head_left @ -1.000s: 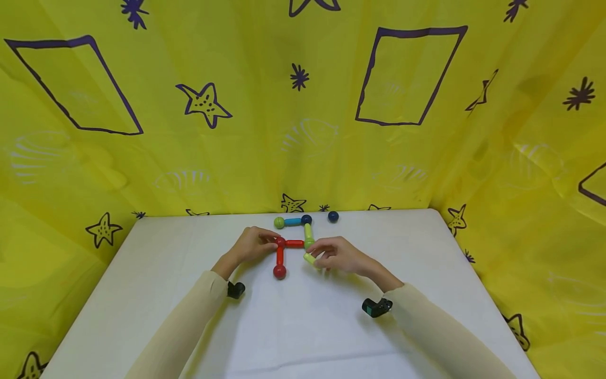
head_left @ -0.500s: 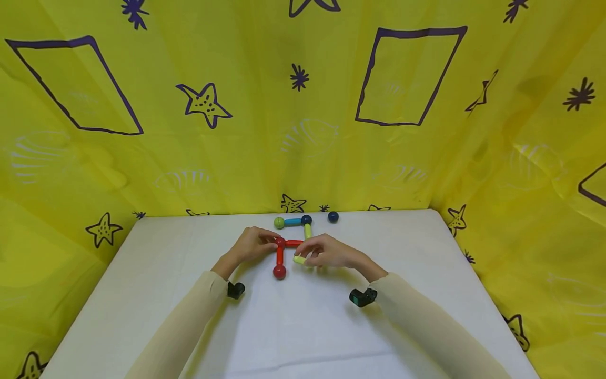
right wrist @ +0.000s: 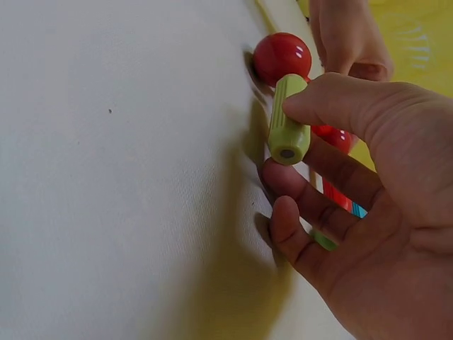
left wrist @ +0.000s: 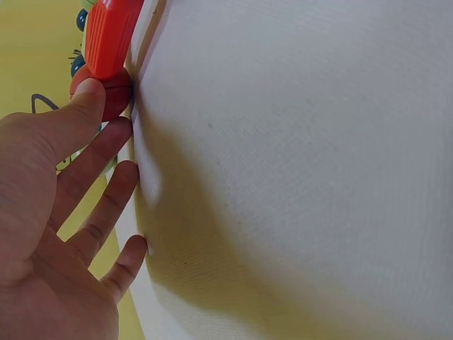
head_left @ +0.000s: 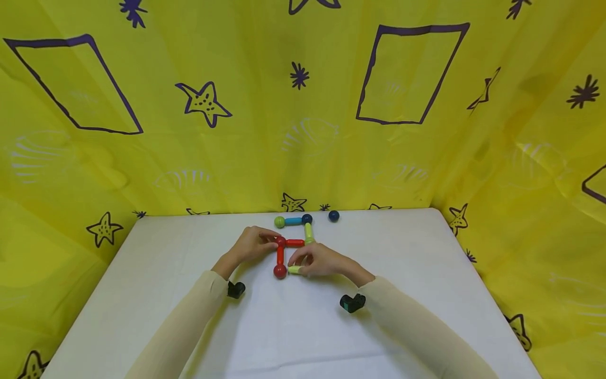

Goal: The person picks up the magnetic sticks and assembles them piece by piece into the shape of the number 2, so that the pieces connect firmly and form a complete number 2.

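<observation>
My left hand (head_left: 250,245) pinches a red ball (head_left: 281,241) at the corner of a magnetic ball-and-rod figure lying on the table. From that ball one red rod (head_left: 280,256) runs toward me to a second red ball (head_left: 280,271); another red rod (head_left: 295,243) points right. My right hand (head_left: 323,260) pinches a light green magnetic rod (right wrist: 289,127) between thumb and fingers. Its far end is close to the near red ball, and a metal disc shows in its near end. The green ball at the right corner is mostly hidden behind my right hand.
Beyond the hands, another green rod (head_left: 309,230) leads up to a dark blue ball (head_left: 306,218), then a blue rod (head_left: 293,221) and a green ball (head_left: 279,221). A loose dark blue ball (head_left: 333,216) lies near the table's back edge. A yellow patterned curtain (head_left: 255,152) stands behind.
My right hand has moved left and toward me with the light green rod, which has turned to point left at the near red ball. The left hand stays on the corner ball.
</observation>
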The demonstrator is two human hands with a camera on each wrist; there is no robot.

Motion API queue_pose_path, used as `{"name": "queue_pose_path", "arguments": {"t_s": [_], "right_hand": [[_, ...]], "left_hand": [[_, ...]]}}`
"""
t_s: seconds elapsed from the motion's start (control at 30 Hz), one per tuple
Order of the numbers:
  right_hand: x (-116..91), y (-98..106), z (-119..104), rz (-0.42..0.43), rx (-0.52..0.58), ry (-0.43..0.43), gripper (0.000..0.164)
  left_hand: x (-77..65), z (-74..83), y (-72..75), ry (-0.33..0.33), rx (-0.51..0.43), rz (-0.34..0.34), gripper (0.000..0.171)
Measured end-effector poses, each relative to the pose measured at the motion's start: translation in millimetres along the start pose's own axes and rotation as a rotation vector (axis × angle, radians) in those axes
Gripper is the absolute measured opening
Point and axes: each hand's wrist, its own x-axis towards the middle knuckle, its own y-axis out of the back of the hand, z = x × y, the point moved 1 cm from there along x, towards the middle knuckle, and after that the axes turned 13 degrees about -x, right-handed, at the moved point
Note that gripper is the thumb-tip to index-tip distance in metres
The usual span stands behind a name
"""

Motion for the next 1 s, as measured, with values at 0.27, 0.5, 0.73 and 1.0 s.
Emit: {"name": "queue_pose_path", "arguments": {"t_s": [0.27,0.5,0.73,1.0], "right_hand": [[0,-3,-7,0.014,-0.041,0.014,0.024],[-2,-7,-11,0.025,-0.062,-0.006,0.024],[-4,-13,-11,0.048,-0.064,-0.018,0.024],[-6,-16,-8,0.068,-0.07,-0.015,0.024]], "left_hand": [[0.1,1.0,0.0,-0.006,0.002,0.002,0.027],[-1.2,2.5,-0.8,0.004,0.009,0.005,0.027],[-2.7,2.2,-1.5,-0.012,0.005,0.008,0.026],[-3.5,3.7,-2.1,-0.02,0.003,0.01,0.026]]}}
